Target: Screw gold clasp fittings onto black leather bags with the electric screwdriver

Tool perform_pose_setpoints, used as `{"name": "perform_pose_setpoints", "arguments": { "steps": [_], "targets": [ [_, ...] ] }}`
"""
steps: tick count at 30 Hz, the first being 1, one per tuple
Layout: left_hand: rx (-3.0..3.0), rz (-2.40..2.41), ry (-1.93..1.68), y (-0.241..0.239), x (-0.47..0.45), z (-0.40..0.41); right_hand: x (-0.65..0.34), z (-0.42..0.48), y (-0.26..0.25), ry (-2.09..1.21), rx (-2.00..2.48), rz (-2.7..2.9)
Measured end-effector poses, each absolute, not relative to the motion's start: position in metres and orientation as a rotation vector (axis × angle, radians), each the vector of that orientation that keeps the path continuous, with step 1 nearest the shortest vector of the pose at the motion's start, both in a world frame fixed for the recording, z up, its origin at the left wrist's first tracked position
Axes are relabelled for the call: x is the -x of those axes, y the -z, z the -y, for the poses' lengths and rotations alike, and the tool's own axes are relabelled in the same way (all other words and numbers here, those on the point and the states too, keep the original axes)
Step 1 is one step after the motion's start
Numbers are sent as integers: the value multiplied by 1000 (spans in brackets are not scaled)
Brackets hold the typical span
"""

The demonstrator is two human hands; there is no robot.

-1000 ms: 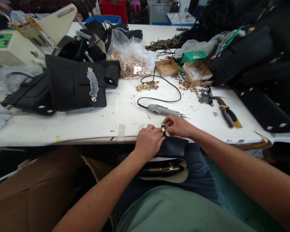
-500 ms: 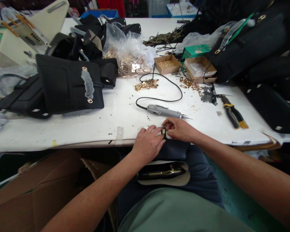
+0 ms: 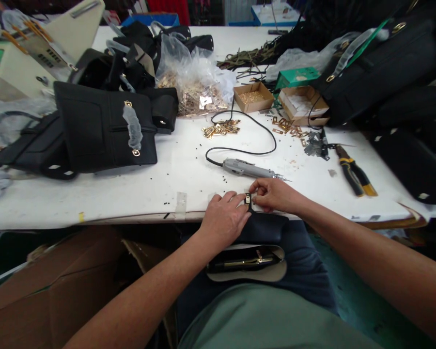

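Note:
A black handbag lies in my lap with its flap up on the front edge of the white table. My left hand rests on the flap, fingers curled, pressing it down. My right hand pinches a small gold clasp at the flap's tip, right beside my left fingertips. The bag's open mouth shows a gold zipper and a beige lining. Just beyond my hands lies a grey electric screwdriver with a black cable.
Black bags are piled at the left, more at the right. A clear sack of gold fittings, small cardboard boxes, loose gold clasps and yellow-handled pliers lie on the table. A beige machine stands far left. Cardboard sits below.
Both hands stay on the flap and clasp, with only small finger movements. The view has shifted slightly.

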State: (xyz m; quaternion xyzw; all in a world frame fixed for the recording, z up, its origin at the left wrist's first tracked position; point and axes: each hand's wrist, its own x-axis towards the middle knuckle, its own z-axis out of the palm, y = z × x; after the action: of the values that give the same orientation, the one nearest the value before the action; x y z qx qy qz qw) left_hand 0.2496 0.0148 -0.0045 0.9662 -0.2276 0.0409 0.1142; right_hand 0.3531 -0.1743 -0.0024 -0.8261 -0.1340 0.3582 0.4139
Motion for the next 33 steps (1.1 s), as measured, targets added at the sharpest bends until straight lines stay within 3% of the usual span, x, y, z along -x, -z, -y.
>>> {"name": "perform_pose_setpoints", "arguments": {
  "steps": [11,18,26,33],
  "targets": [
    [-2812,617,-208,3,-248,-10,-334,189,-6,-501,2477,568],
    [-2717,514,-449,21,-246,-9,-332,230,-26,-330,2338,418],
    [-2657,518,-659,29,-247,-9,-417,292,-22,-24,2650,128],
    [-2640,517,-685,36,-247,-13,-497,295,-21,-42,2830,101]
  ]
}}
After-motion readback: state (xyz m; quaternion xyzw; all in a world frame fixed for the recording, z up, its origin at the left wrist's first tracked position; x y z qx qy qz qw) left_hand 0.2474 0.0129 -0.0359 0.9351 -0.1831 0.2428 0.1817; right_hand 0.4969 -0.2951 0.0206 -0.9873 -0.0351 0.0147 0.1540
